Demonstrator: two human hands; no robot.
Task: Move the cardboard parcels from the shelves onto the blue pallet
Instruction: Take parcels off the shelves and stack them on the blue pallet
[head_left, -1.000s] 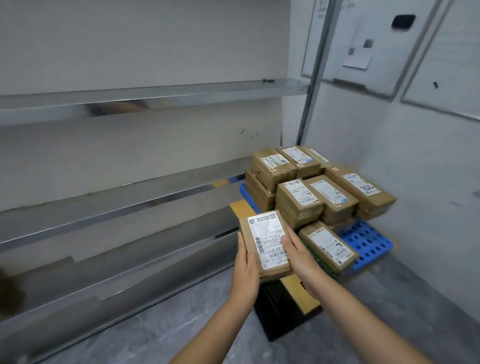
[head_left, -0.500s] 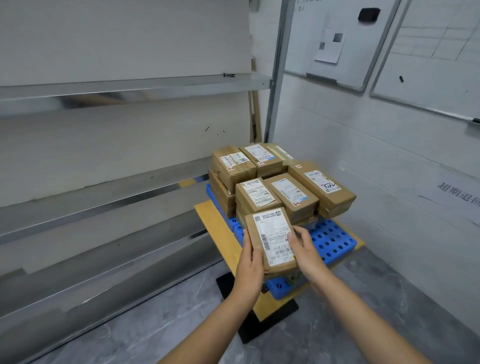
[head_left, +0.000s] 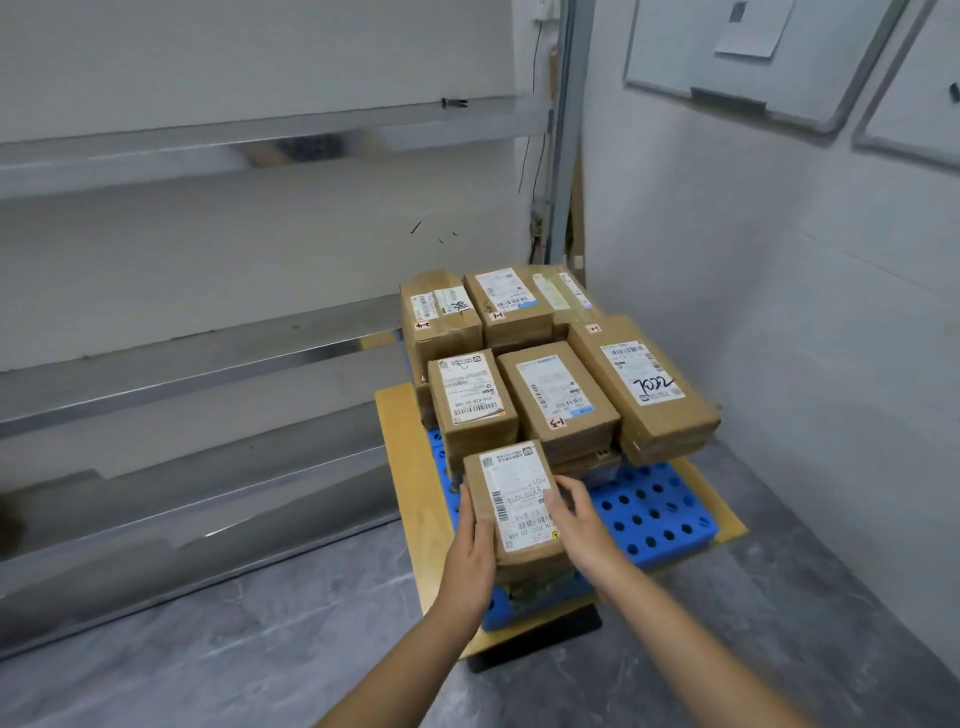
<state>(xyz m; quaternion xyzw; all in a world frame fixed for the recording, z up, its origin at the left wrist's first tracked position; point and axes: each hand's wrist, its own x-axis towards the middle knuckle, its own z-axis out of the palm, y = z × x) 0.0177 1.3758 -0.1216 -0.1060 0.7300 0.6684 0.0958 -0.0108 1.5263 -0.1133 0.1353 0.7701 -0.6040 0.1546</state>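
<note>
1. Over the last second, we have carried the parcel (head_left: 511, 501) from beside the shelves (head_left: 208, 364) to the front of the blue pallet (head_left: 654, 512).
2. It sits on, or just above, a lower parcel (head_left: 530, 577); we cannot tell which.
3. Our left hand (head_left: 470, 540) and right hand (head_left: 576, 519) grip its long sides.
4. We judge only the release remains.

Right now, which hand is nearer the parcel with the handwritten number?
Right. The right hand grips the front parcel at its right edge, toward the numbered parcel; the left hand holds the left edge, farther off.
</note>
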